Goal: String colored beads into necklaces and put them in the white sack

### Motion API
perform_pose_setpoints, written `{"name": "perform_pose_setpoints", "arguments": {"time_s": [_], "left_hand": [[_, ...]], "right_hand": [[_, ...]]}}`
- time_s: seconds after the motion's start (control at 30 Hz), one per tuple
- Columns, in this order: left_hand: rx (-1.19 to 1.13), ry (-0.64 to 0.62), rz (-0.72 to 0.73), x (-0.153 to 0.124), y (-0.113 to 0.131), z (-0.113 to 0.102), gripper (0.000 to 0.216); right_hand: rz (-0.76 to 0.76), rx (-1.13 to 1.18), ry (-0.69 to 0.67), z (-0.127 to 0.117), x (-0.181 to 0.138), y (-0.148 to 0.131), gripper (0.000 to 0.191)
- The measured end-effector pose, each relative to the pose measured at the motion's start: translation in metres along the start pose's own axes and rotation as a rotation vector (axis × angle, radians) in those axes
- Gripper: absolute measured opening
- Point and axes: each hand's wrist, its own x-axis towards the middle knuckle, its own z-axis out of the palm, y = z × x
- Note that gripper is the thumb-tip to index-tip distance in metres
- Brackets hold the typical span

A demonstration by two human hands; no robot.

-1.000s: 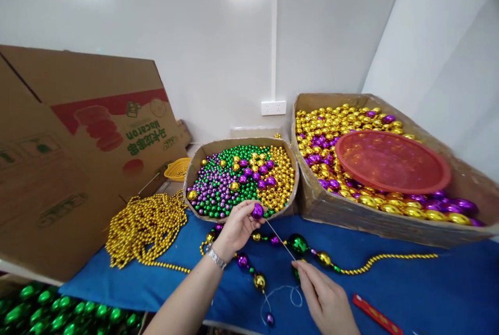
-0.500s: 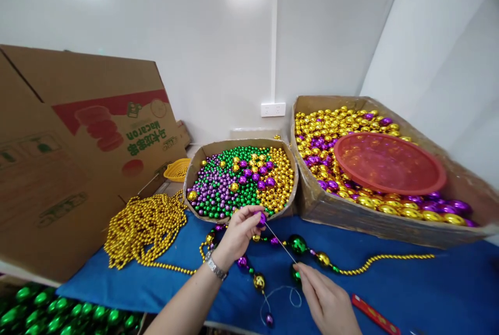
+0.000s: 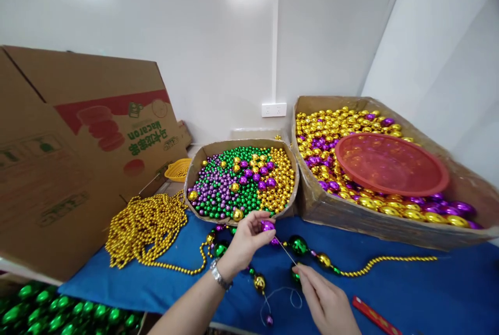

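My left hand (image 3: 245, 240) pinches a purple bead (image 3: 267, 225) just in front of the small cardboard box (image 3: 290, 196) of mixed green, purple and gold beads. A thin needle (image 3: 286, 251) runs from that bead down to my right hand (image 3: 326, 301), whose fingers pinch its lower end. A white thread (image 3: 281, 293) loops below on the blue cloth (image 3: 429, 288). A partly strung strand of large green, gold and purple beads (image 3: 298, 244) lies under both hands and trails right as a thin gold chain.
A large cardboard box (image 3: 351, 220) of gold and purple balls holds a red plastic bowl (image 3: 391, 162). A heap of gold bead chains (image 3: 146, 227) lies at left beside a big printed carton (image 3: 78, 143). Green balls (image 3: 58, 311) sit bottom left; a red tool (image 3: 376, 316) lies bottom right.
My left hand has slid the purple bead down the needle toward my right hand, dropping nearer the cloth. My right hand has stayed almost still.
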Motion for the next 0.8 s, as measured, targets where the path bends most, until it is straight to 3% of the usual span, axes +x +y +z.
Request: {"name": "perform_pose_setpoints", "arguments": {"time_s": [0.27,0.37,0.43,0.53,0.6,0.7,0.8], "left_hand": [[-0.057,-0.055,-0.11,-0.011,-0.012,0.01,0.049],[0.082,-0.083,-0.057,-0.012,-0.011,0.007,0.049],[0.273,-0.05,0.043,-0.008,-0.008,-0.006,0.045],[0.707,0.141,0.258,0.008,-0.001,-0.035,0.036],[1.043,0.216,0.327,0.021,0.003,-0.053,0.03],[1.501,0.149,0.226,0.04,0.004,-0.066,0.025],[1.665,0.075,0.128,0.053,0.0,-0.063,0.018]], "right_hand": [[-0.031,-0.006,0.0,0.007,-0.001,0.004,0.032],[-0.053,-0.053,0.045,0.005,-0.001,0.005,0.033],[-0.065,-0.099,0.089,0.002,-0.001,0.008,0.033],[-0.065,-0.145,0.14,-0.001,-0.001,0.011,0.033],[-0.066,-0.158,0.154,-0.001,-0.001,0.01,0.033],[-0.071,-0.151,0.144,0.002,0.001,0.007,0.034],[-0.065,-0.131,0.139,0.004,0.001,0.005,0.034]]}}
